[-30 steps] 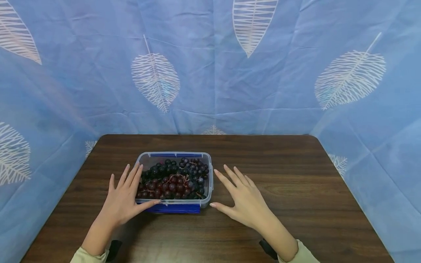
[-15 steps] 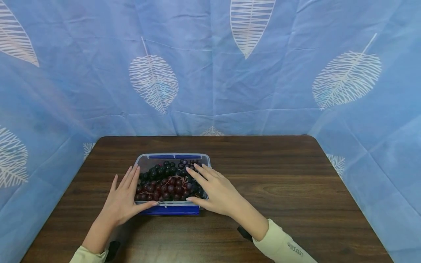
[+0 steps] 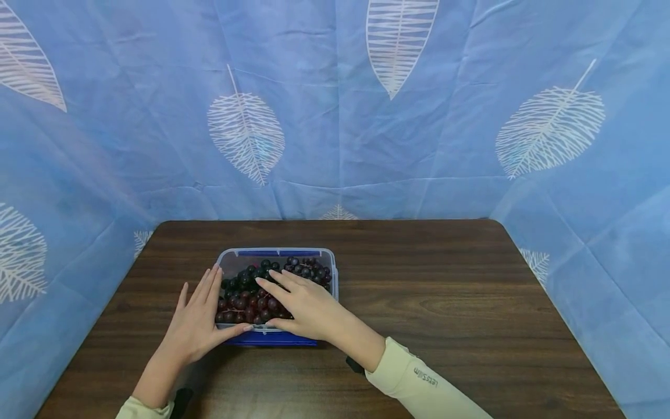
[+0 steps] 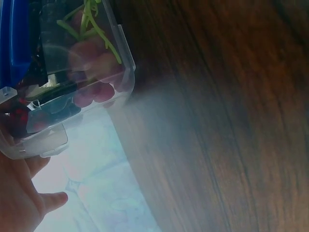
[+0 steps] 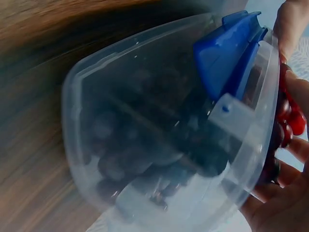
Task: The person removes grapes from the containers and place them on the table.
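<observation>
A clear plastic food container [image 3: 277,252] with blue latches [image 3: 277,340] stands on the table, filled with bunches of grapes [image 3: 246,299], dark red in front and near-black behind. My left hand [image 3: 191,329] lies along its left end, fingers straight at the side rim and thumb at the front rim. Over the grapes is my right hand [image 3: 309,305], fingers spread and slightly bent, hiding part of the red bunch. In the right wrist view, red grapes [image 5: 295,121] show between fingers and thumb, which are not closed round them. Through the container wall [image 4: 126,79] the left wrist view shows grapes [image 4: 96,63] and green stems.
The brown wooden table [image 3: 445,326] extends to both sides and behind the container. A blue cloth [image 3: 340,128] with white leaf prints hangs beyond the table's back edge and at both sides.
My right hand has moved left, from beside the container's right end to over the grapes. The left hand has stayed at the left end, and the container has not visibly moved.
</observation>
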Tool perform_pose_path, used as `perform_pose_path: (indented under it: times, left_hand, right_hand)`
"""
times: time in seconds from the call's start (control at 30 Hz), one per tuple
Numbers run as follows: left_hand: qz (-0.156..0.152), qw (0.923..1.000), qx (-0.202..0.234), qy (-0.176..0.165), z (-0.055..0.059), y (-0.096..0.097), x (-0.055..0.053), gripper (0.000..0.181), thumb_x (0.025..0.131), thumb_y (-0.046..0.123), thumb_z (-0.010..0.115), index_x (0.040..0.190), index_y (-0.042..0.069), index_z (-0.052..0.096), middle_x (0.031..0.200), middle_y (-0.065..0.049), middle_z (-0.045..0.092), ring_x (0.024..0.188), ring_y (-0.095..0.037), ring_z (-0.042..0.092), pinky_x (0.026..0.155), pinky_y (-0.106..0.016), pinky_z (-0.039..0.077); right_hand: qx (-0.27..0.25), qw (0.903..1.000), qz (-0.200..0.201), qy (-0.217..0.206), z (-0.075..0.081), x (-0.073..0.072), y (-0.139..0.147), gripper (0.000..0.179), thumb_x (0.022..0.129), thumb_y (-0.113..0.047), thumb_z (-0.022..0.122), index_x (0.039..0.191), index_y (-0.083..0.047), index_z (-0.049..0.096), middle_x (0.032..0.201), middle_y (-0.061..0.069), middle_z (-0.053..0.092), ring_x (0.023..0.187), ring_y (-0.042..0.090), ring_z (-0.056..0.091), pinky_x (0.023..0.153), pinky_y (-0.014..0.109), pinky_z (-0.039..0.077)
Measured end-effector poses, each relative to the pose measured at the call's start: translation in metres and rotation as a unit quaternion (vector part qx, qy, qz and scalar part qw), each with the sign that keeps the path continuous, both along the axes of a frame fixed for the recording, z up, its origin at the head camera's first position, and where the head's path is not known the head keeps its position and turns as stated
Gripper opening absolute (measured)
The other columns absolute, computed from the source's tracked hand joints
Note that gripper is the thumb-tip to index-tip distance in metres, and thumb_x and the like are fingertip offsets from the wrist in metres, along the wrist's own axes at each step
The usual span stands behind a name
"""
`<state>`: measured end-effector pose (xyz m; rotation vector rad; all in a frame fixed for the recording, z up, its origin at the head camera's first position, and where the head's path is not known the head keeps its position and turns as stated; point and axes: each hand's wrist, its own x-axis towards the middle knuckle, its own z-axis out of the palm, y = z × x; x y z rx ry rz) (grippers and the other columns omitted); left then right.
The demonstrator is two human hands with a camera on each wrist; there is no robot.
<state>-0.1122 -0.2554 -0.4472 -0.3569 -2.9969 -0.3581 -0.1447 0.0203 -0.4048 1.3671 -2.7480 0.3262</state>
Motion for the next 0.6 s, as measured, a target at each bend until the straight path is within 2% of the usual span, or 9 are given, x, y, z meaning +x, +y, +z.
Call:
perform_pose_path:
  times: [0.13, 0.3, 0.47, 0.6]
  left_hand:
    - [0.002, 1.0, 0.007, 0.004, -0.003, 0.001, 0.001, 0.128, 0.082, 0.078, 0.07, 0.166, -0.004, 0.019, 0.172, -0.028, 0.022, 0.157, -0.047, 0.026, 0.12, -0.077, 0.017]
    - [0.01, 0.9998, 0.015, -0.006, -0.004, 0.002, 0.003, 0.127, 0.083, 0.076, 0.071, 0.166, -0.004, 0.018, 0.172, -0.028, 0.021, 0.157, -0.048, 0.025, 0.121, -0.077, 0.016]
    - [0.015, 0.9996, 0.019, -0.015, -0.003, 0.003, 0.004, 0.128, 0.083, 0.076, 0.071, 0.166, -0.005, 0.017, 0.172, -0.029, 0.021, 0.157, -0.049, 0.025, 0.121, -0.077, 0.015]
    - [0.015, 0.9996, 0.018, -0.015, -0.002, 0.003, 0.002, 0.129, 0.083, 0.076, 0.071, 0.166, -0.006, 0.017, 0.171, -0.03, 0.021, 0.156, -0.049, 0.025, 0.121, -0.078, 0.016]
  right_hand:
    - [0.024, 0.9997, 0.007, -0.006, 0.001, -0.001, -0.013, 0.077, 0.103, -0.05, 0.065, 0.167, -0.022, 0.034, 0.167, 0.01, 0.042, 0.151, 0.031, 0.046, 0.116, 0.041, 0.049]
    - [0.038, 0.999, 0.02, 0.012, 0.001, -0.002, -0.021, 0.062, 0.101, -0.049, 0.066, 0.156, -0.023, 0.053, 0.156, 0.005, 0.055, 0.142, 0.026, 0.056, 0.115, 0.034, 0.049]
    - [0.014, 0.9977, 0.043, 0.051, 0.001, -0.003, -0.018, 0.05, 0.101, -0.04, 0.071, 0.146, -0.021, 0.062, 0.14, 0.001, 0.064, 0.124, 0.016, 0.063, 0.106, 0.024, 0.052]
    - [-0.003, 0.9945, 0.06, 0.086, 0.003, -0.005, -0.016, 0.046, 0.1, -0.035, 0.074, 0.142, -0.019, 0.064, 0.137, 0.001, 0.066, 0.121, 0.015, 0.065, 0.105, 0.022, 0.052]
